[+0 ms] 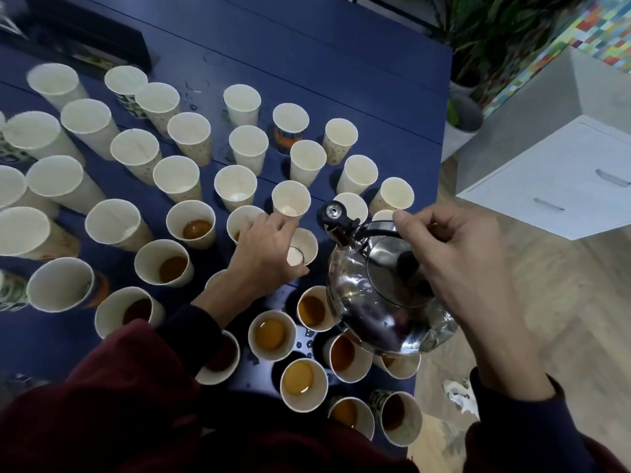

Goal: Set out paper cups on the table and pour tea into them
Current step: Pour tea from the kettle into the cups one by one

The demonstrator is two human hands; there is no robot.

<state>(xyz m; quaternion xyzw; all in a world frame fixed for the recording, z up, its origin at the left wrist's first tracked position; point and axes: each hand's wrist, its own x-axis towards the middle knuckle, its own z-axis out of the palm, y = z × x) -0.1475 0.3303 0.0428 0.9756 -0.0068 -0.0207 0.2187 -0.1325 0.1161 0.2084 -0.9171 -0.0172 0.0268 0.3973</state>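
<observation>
Dozens of paper cups (191,134) stood crowded on the dark blue worktop (307,56). Those in the nearest rows, close to the person's body, held amber tea (271,334); those farther off showed pale, dry bottoms. The left hand (263,254) reached in among them, and its fingers (276,223) and thumb were curled round the side of one empty cup (304,247), which stood upright just beyond the filled ones. The right hand (454,261) was clenched round the black handle (379,230) of a shiny steel kettle (382,295), holding it in the air over the filled cups near the worktop's right edge. The kettle's spout (333,213), with a round cap, pointed away from the person and lay just right of the empty cup, apart from it. No stream was visible from it. Dark red sleeves (112,387) covered both forearms. Beyond the worktop's right edge stood a white cabinet (546,186) with drawer handles on a pale wooden floor (563,319), and leafy plants (495,29) grew at the far corner. A dark box (85,39) lay at the worktop's far left.
</observation>
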